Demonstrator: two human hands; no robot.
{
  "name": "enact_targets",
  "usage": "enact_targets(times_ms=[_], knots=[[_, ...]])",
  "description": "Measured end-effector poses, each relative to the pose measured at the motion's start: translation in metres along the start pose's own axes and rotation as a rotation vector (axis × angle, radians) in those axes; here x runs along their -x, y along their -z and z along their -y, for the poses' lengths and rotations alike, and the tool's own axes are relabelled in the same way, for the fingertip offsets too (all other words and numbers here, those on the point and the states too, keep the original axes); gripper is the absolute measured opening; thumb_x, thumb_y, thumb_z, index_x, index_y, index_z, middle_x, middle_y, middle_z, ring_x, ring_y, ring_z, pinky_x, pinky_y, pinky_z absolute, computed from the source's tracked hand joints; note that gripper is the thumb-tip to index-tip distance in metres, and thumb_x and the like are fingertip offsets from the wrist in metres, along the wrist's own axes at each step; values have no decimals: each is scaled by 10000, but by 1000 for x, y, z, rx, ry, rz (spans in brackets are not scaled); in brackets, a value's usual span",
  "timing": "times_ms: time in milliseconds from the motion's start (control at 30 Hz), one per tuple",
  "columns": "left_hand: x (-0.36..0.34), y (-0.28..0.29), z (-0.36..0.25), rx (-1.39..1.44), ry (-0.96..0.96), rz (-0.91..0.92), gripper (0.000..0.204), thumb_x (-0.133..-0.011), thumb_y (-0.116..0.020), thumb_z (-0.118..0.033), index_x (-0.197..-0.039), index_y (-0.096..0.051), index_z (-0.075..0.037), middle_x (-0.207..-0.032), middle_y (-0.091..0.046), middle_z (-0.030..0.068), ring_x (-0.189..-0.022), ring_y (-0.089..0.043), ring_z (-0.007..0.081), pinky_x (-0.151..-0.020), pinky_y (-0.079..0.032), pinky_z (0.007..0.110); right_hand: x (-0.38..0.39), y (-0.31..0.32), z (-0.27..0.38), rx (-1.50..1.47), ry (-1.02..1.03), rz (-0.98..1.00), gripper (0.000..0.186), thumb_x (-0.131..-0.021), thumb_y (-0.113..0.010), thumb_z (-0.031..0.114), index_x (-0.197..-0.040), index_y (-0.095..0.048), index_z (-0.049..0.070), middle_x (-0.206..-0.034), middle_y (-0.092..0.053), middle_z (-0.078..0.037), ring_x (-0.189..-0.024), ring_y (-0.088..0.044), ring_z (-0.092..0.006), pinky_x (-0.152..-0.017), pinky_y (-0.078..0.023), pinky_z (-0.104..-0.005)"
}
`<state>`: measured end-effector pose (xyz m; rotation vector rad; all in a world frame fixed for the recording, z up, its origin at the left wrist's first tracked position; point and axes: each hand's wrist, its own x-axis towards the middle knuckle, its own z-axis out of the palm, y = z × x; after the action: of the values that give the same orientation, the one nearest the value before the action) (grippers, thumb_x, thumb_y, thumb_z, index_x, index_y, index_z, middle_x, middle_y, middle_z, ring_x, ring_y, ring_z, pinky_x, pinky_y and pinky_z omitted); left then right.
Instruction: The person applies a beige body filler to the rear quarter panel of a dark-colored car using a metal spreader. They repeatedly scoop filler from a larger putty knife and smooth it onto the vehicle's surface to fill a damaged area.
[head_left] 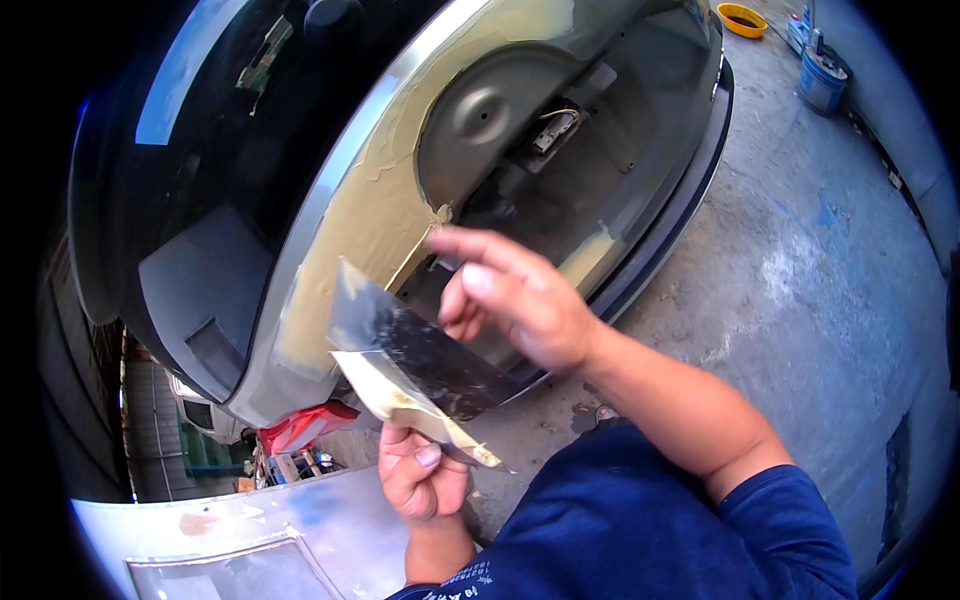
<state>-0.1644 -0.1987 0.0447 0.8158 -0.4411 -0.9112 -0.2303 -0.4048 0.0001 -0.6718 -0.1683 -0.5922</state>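
Note:
My left hand point(424, 472) pinches a scraper blade loaded with cream filler putty point(400, 398) at its lower edge. A second flat blade, dark and smeared point(420, 352), lies just beyond it; whether the same fingers hold it I cannot tell. My right hand point(525, 302) reaches over the car's rear with its index finger stretched out and the other fingers loosely bent, holding nothing I can see. Its fingertip is at a small lump of putty point(441, 214) on the edge of the body panel opening. Beige filler point(365, 225) coats the panel beside that edge.
The open recess point(560, 170) shows bare metal and a small fitting with wires point(552, 132). A dark bumper edge point(690, 185) borders it. A yellow basin point(742, 20) and a blue bucket point(823, 80) stand on the concrete floor. A pale panel point(250, 540) lies lower left.

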Motion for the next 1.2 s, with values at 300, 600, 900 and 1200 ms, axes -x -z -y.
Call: enact_targets(times_ms=[300,600,900,1200], knots=[[15,24,-19,-23,-207,-125,695,-795,-429,97,-1462,-280,-29,-1240,-523,216,-1124,-565,329,-818,-556,596,-33,-3,10,816,61,-139,772,-836,-598,126,-1504,-219,48,-720,-544,-32,-668,-524,-100,-695,-461,-245],[14,23,-26,41,-185,45,711,-774,-423,126,-1458,-294,-23,-1391,-440,179,-1133,-563,356,-843,-538,624,-25,7,-6,834,38,-118,790,-827,-588,117,-1518,-207,98,-711,-547,-32,-643,-535,-104,-686,-472,-246],[14,20,-29,63,-196,45,715,-770,-429,120,-1457,-287,-20,-1245,-518,245,-1097,-570,355,-789,-540,663,-18,14,-20,838,66,-133,806,-812,-597,107,-1520,-213,119,-696,-544,-21,-618,-526,-95,-660,-471,-244],[17,22,-31,41,-193,48,717,-776,-422,121,-1463,-271,-18,-1280,-510,208,-1098,-567,347,-787,-543,654,-11,13,-25,765,47,-141,818,-808,-603,100,-1523,-208,128,-696,-523,-5,-606,-504,-74,-634,-459,-235]])
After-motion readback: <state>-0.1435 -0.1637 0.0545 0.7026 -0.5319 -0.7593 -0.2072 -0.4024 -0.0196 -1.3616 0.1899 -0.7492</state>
